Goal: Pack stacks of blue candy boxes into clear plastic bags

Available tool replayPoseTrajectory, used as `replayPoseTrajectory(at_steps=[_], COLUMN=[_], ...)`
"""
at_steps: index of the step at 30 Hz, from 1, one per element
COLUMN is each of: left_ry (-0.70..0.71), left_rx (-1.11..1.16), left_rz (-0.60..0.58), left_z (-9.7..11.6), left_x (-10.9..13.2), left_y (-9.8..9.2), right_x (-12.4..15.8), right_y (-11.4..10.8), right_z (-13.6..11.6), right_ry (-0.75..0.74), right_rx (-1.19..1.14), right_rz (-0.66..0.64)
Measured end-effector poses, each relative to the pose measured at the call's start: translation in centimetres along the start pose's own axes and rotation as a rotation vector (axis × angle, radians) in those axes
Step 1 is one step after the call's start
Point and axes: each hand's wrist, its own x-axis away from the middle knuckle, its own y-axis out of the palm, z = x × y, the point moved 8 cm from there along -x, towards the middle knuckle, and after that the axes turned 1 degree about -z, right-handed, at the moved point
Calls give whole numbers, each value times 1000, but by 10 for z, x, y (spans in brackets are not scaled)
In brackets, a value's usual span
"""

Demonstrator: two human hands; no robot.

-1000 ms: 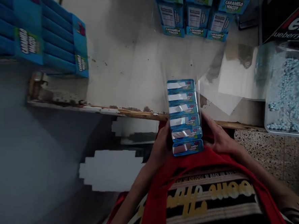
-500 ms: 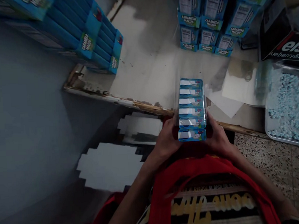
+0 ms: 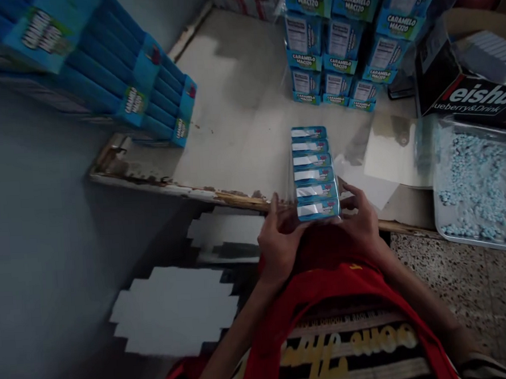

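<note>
A row of several small blue candy boxes [image 3: 314, 171], wrapped in clear film, lies at the near edge of the worn white table [image 3: 240, 127]. My left hand [image 3: 278, 242] grips the near left end of the row, fingers curled against it. My right hand [image 3: 360, 220] holds the near right end, fingers bent round the film. Both hands sit just past the table's edge, above my red apron.
Stacks of blue "Caramelo Macizo" cartons stand at the back [image 3: 338, 41] and at the far left [image 3: 113, 78]. A clear tray of pale blue candies [image 3: 478, 187] sits at the right, with a dark box [image 3: 465, 85] behind it. Loose clear film sheets [image 3: 388, 152] lie right of the row.
The row of boxes has slid farther onto the table, away from my body. My hands followed it forward. The view tilted up, showing more of the back stacks.
</note>
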Motion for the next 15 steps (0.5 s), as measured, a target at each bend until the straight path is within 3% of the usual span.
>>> replayPoseTrajectory(at_steps=[2, 4, 8, 11, 15], left_ry=[119, 168, 18, -81, -91], left_rx=[-102, -98, -14, -54, -66], left_rz=[12, -62, -296, -302, -332], left_z=[7, 11, 5, 1, 3], left_x=[-2, -6, -11, -11, -10], left_y=[-5, -1, 25, 32, 32], right_x=[-3, -4, 1, 6, 8], right_y=[-4, -3, 19, 31, 33], right_z=[1, 0, 1, 8, 11], right_ry=[-42, -97, -77, 39, 90], right_rx=[75, 74, -29, -86, -168], right_rz=[-58, -118, -258, -268, -228])
